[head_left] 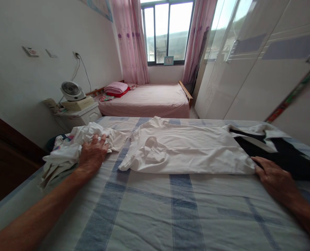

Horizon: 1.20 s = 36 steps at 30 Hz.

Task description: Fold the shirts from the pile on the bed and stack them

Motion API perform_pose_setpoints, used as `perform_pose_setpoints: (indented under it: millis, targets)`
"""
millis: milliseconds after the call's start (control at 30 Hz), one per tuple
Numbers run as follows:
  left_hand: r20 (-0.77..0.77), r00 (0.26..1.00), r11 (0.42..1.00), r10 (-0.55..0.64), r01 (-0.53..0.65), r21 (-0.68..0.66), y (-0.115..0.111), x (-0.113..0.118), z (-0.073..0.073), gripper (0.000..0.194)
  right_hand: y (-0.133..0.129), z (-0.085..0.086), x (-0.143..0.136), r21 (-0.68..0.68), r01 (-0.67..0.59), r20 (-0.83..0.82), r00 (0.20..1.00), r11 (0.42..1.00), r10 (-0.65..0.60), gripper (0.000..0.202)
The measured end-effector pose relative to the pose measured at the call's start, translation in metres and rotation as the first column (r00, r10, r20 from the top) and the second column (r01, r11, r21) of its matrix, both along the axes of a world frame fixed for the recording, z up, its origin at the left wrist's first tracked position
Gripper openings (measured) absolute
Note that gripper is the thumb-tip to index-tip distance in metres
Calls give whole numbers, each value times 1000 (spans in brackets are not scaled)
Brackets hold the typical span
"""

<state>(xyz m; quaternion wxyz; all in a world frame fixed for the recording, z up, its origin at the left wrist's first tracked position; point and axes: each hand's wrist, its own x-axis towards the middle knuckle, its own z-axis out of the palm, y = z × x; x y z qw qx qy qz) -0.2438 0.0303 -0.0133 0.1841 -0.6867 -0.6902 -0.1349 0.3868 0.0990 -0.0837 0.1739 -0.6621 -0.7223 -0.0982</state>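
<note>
A white shirt (191,148) lies spread out, partly folded, on the bed with its sleeve (155,150) bunched on top. My left hand (94,153) rests on a crumpled pile of white clothes (89,134) to the left, fingers apart. On the other side, my right hand (274,176) lies with outstretched fingers touching the shirt's near right corner. Its thumb side is partly hidden. Beside that hand, a black garment (288,155) with white parts lies at the shirt's right end.
Blue-striped bedding (149,209) covers the bed under the clothes. Behind it stands a second bed (155,99) with folded pink bedding (116,87). A white fan (72,90) sits on a bedside cabinet (89,115) at left. A glossy wardrobe (238,83) lines the right side.
</note>
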Motion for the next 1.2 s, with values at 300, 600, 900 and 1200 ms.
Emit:
perform_pose_setpoints:
  millis: [300, 600, 900, 1200]
  targets:
    - [117, 967, 972, -226, 231, -33, -39, 47, -6, 30, 1, 37, -49, 135, -105, -25, 994, 985, 109, 47]
    - [443, 860, 960, -252, 280, 2, -21, 61, -33, 25, 21, 73, -275, -41, -768, -133, 639, 640, 758, 43]
    - [747, 586, 918, -313, 387, 81, -18, 61, -30, 23, 49, 42, -323, 56, -703, -326, 658, 709, 679, 12]
    - [819, 564, 925, -110, 359, -123, -20, 63, -23, 27, 71, 45, -298, -104, -381, -671, 709, 919, 217, 24]
